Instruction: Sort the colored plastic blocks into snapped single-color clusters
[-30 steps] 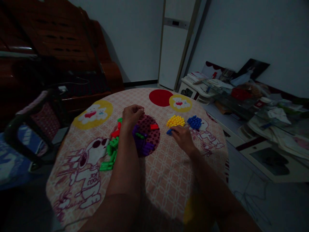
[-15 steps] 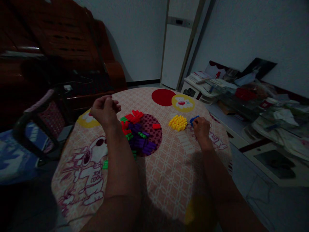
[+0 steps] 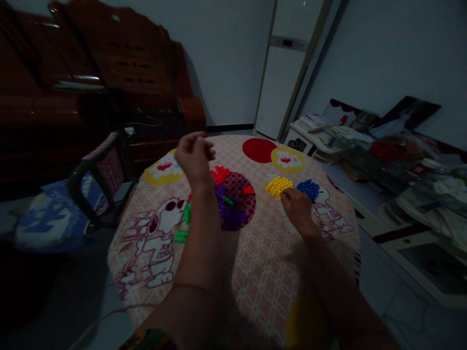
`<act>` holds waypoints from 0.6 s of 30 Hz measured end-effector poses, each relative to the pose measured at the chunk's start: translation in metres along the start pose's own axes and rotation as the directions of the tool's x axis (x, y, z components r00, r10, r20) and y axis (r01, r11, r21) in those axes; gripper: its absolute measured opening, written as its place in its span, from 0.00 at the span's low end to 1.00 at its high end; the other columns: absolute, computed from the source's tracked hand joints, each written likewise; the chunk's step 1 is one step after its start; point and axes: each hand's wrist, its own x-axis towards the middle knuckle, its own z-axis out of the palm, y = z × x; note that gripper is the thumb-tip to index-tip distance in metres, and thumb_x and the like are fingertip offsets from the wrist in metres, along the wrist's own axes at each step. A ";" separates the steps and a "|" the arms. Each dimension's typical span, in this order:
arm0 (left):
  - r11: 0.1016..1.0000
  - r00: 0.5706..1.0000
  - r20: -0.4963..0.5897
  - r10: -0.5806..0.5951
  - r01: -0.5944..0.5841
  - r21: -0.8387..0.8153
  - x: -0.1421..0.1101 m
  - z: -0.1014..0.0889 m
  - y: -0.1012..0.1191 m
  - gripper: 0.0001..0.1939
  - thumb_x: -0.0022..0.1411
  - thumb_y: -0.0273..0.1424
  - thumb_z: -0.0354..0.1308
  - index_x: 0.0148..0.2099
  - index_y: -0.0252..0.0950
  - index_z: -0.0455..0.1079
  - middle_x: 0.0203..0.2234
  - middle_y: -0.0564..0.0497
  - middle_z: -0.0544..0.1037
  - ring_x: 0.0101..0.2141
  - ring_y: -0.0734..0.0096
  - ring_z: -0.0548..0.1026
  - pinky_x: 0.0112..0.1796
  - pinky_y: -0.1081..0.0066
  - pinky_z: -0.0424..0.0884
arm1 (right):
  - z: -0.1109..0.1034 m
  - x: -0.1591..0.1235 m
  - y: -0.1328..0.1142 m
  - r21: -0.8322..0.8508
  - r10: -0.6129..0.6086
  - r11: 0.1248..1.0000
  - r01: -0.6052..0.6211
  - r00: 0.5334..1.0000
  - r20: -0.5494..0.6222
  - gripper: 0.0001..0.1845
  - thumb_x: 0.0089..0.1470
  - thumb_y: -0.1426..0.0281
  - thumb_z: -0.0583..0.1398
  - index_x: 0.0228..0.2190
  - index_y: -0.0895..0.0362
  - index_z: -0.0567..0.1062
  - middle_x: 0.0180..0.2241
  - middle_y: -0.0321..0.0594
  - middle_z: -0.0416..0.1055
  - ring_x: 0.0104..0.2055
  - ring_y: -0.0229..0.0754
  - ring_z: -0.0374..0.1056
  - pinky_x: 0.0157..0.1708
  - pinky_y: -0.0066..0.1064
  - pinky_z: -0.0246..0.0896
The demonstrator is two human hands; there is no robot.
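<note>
My left hand (image 3: 195,158) is raised over the far left part of the table, its fingers curled in; whatever they may hold is hidden. Below it lies a loose heap of toy building blocks: red blocks (image 3: 220,174), purple blocks (image 3: 231,214) and green blocks (image 3: 180,236), partly covered by my left forearm. My right hand (image 3: 297,206) is low over the table with its fingertips pinched together, at the near edge of a cluster of yellow blocks (image 3: 278,186). Just right of that hand sits a cluster of blue blocks (image 3: 308,188). A single red block (image 3: 248,190) lies apart.
A patterned cloth covers the round table (image 3: 262,262). A folding chair (image 3: 105,175) stands at the left, before a wooden sofa (image 3: 138,73). Along the right wall runs a low cabinet (image 3: 412,238) piled with papers and bags. A tall white appliance (image 3: 280,87) stands behind.
My right hand has moved left from the blue blocks to the edge of the yellow ones, uncovering the blue cluster. My left hand keeps its curled pose. The view has turned slightly left.
</note>
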 end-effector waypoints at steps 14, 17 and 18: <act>0.484 0.461 0.816 -0.349 -0.657 0.578 -0.118 0.003 -0.021 0.12 0.64 0.29 0.54 0.45 0.36 0.77 0.38 0.43 0.82 0.41 0.60 0.79 0.41 0.67 0.71 | 0.006 -0.044 -0.030 0.135 -0.004 0.990 -0.033 0.964 0.266 0.10 0.56 0.73 0.58 0.32 0.56 0.81 0.33 0.46 0.80 0.35 0.44 0.74 0.32 0.30 0.56; 0.283 0.548 0.708 -0.445 -0.664 0.692 -0.100 -0.033 -0.021 0.10 0.63 0.31 0.57 0.44 0.37 0.77 0.40 0.42 0.82 0.42 0.58 0.79 0.40 0.67 0.71 | 0.004 -0.046 -0.028 0.147 0.049 0.986 -0.083 0.974 0.222 0.11 0.59 0.68 0.58 0.31 0.56 0.80 0.32 0.44 0.79 0.33 0.42 0.72 0.32 0.29 0.55; 0.223 0.584 0.664 -0.467 -0.649 0.728 -0.095 -0.044 -0.020 0.09 0.62 0.32 0.58 0.43 0.37 0.77 0.40 0.42 0.82 0.43 0.57 0.79 0.40 0.67 0.71 | 0.004 -0.048 -0.025 0.138 0.084 0.984 -0.112 0.978 0.191 0.12 0.60 0.67 0.57 0.31 0.56 0.80 0.32 0.43 0.79 0.33 0.42 0.72 0.32 0.29 0.55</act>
